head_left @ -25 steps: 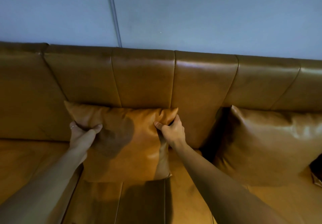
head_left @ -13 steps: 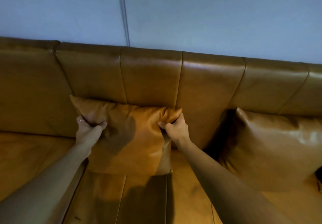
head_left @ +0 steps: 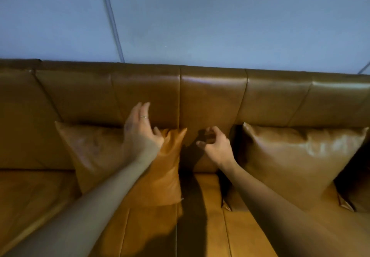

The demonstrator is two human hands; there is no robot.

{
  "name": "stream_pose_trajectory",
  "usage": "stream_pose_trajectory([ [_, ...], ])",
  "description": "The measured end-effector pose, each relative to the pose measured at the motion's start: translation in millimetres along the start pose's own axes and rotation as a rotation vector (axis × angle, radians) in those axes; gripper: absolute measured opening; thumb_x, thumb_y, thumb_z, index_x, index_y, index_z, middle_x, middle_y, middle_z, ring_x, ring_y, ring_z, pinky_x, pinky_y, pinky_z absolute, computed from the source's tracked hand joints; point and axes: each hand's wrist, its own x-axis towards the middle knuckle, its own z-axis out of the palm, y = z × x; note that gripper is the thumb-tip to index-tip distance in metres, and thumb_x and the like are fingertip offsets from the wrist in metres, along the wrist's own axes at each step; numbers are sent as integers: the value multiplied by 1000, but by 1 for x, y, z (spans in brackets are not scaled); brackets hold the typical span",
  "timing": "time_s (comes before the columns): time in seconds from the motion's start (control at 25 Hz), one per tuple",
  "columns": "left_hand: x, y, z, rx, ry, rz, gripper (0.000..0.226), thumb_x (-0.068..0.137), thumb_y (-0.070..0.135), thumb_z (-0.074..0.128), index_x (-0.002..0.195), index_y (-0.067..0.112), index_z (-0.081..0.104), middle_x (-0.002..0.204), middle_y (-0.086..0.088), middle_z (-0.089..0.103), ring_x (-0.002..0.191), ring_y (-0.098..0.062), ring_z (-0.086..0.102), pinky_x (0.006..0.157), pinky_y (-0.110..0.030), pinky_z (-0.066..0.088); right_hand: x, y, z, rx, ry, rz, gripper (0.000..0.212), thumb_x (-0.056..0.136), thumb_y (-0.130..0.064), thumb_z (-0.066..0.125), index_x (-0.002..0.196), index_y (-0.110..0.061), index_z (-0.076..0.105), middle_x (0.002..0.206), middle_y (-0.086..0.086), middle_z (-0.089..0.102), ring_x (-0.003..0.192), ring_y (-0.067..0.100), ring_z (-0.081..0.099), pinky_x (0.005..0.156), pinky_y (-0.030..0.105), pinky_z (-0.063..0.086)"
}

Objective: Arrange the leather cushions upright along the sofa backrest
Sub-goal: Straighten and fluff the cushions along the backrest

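A tan leather cushion [head_left: 96, 152] stands upright against the sofa backrest [head_left: 212, 100] at the left. My left hand [head_left: 140, 128] hovers open above its top right part, fingers spread, a ring on one finger. My right hand [head_left: 214, 144] is in the gap to the cushion's right, fingers curled loosely around nothing. A second, shinier leather cushion [head_left: 296, 160] leans upright against the backrest at the right, beside my right forearm.
The brown leather seat [head_left: 200, 226] stretches below the cushions, with seams between its panels. A blue-grey wall [head_left: 220, 20] rises behind the sofa, with a thin cable [head_left: 112, 20] running down it. Another leather corner [head_left: 344, 204] shows at the far right.
Both hands have let go of the left cushion. My left hand lifted and moved right above it; my right hand shifted right into the gap. The cushion stays upright.
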Motion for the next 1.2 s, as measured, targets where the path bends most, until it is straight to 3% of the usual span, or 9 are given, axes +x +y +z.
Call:
stream_pose_trajectory([
  [0.12,-12,70,38,-81,-82,185,61,88,16,65,145,19,43,147,-6,50,137,-24,44,110,-39,38,-8,6,-51,-133,223,-140,31,86,-14,73,113,-22,59,105,-9,63,102,12,61,93,33,53],
  [0.2,-22,111,63,-155,-217,174,54,92,27,62,143,24,43,141,-1,55,130,-21,51,99,-33,43,-14,16,-85,-198,320,-186,25,87,-10,69,104,-23,58,101,-6,62,99,16,61,89,33,55],
  [0.32,-35,163,102,-348,-504,-134,62,92,43,62,147,26,39,144,-2,53,129,-22,51,99,-36,45,-17,43,-132,-493,418,-164,40,88,-17,67,127,-16,56,126,8,58,121,29,52,103,42,45],
  [0.4,-38,186,126,-438,-667,-385,76,90,50,63,153,23,30,154,-5,41,138,-28,41,106,-42,41,-15,59,-158,-718,356,-35,58,91,-36,62,144,-20,44,152,13,40,142,37,32,114,53,28],
  [0.52,-41,205,152,-631,-781,-675,91,86,55,65,156,20,20,159,-7,31,141,-34,36,107,-49,43,-10,77,-183,-792,185,69,78,89,-64,52,155,-35,25,169,9,10,154,39,2,118,63,8],
  [0.72,-50,210,180,-652,-701,-788,76,93,44,62,153,21,23,155,-11,35,137,-40,40,97,-59,49,-9,86,-198,-965,18,26,101,83,-65,63,158,-41,0,170,8,2,154,40,-5,116,68,3],
  [0.96,-54,204,175,-571,-571,-783,52,97,39,56,144,21,42,143,-12,49,124,-39,53,65,-43,58,-20,85,-190,-945,95,-91,94,88,-53,66,158,-40,5,167,12,15,153,42,3,116,68,12],
  [1.04,-49,197,169,-541,-562,-784,51,96,41,56,142,21,46,140,-12,51,121,-39,55,65,-44,60,-19,81,-183,-939,82,-106,93,88,-55,65,158,-41,5,167,12,15,153,43,4,116,68,13],
  [1.2,-43,190,160,-555,-642,-855,59,94,43,61,144,23,39,143,-13,46,122,-42,53,81,-51,60,-15,83,-174,-956,56,-93,95,88,-57,64,158,-40,2,168,13,9,153,43,1,116,67,15],
])
